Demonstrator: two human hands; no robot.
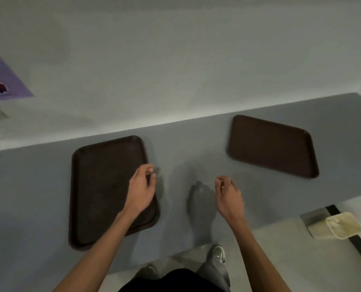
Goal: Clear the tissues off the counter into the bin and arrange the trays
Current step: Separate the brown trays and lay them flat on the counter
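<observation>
Two dark brown trays lie on the grey counter (196, 148). The left tray (99, 186) lies lengthwise towards me, the right tray (270, 144) sits slantwise near the back wall. My left hand (140, 192) hovers over the left tray's right edge, fingers loosely curled, holding nothing. My right hand (228, 196) hangs over the bare counter between the trays, fingers also loosely curled and empty. I see no tissues on the counter. A cream bin (342, 225) stands on the floor at the lower right.
A purple poster (4, 81) hangs on the wall at the far left, with a blurred object below it. The counter's front edge runs across the bottom; my shoes (217, 252) show beneath it. A dark strip lies by the bin.
</observation>
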